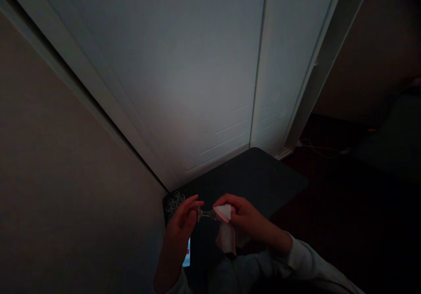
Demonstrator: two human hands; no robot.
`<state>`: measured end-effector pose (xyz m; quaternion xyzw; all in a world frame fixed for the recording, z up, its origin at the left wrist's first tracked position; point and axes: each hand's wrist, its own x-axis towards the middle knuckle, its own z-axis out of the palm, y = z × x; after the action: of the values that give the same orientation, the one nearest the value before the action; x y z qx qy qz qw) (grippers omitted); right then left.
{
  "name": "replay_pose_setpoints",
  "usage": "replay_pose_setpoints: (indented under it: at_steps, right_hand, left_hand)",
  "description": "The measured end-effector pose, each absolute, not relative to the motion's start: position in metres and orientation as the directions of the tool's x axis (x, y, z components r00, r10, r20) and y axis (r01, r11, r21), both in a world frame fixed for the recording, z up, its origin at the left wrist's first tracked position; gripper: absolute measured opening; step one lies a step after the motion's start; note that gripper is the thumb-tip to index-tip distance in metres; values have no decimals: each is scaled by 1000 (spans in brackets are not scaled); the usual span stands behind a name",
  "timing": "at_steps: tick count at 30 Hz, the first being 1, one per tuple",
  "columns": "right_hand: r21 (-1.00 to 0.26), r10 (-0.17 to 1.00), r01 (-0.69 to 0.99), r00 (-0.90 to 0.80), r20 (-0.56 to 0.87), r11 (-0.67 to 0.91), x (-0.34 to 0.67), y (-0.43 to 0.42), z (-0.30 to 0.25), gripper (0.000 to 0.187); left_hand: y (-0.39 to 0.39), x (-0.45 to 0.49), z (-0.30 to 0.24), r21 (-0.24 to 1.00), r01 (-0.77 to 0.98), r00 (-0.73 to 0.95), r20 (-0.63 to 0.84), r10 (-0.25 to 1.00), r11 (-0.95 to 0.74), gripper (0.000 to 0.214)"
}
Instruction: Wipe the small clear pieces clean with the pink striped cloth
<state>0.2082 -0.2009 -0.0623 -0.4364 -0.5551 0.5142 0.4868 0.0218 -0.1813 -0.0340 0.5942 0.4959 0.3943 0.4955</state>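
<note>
The room is dim. My left hand [183, 220] pinches the foot end of a small clear stemmed glass [205, 214] held sideways over a dark table [263, 180]. My right hand [241, 217] is closed round a white cloth [225, 232] that covers the glass's other end; the cloth hangs down below the hand. The part of the glass under the cloth is hidden.
Several clear glasses [174, 203] stand at the table's far left corner. A lit phone screen [187, 252] lies near the table's front edge under my left wrist. White cupboard doors [197, 88] rise behind the table, a beige wall [49, 175] on the left, dark floor with a cable [315, 148] on the right.
</note>
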Motion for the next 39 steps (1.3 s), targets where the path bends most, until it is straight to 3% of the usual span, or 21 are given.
replay_pose_setpoints:
  at_steps: [3, 11, 24, 33, 39]
  right_hand:
    - [-993, 982, 22, -149, 112, 117, 208, -202, -60, 26]
    - [-977, 976, 136, -163, 143, 166, 209, -204, -57, 30]
    - [-997, 989, -25, -131, 70, 67, 211, -200, -65, 25]
    - [-994, 983, -14, -149, 109, 108, 209, -200, -65, 25]
    - [-989, 980, 61, -155, 125, 135, 209, -200, -60, 32]
  left_hand:
    - [-181, 24, -33, 970, 241, 119, -46, 992, 16, 39]
    - [-183, 26, -35, 966, 248, 196, -125, 973, 74, 29]
    - [-177, 14, -54, 980, 192, 350, -13, 937, -58, 31]
    - [-178, 16, -40, 973, 229, 219, -72, 973, 21, 34]
    - [-177, 18, -42, 971, 223, 227, -142, 963, 90, 32]
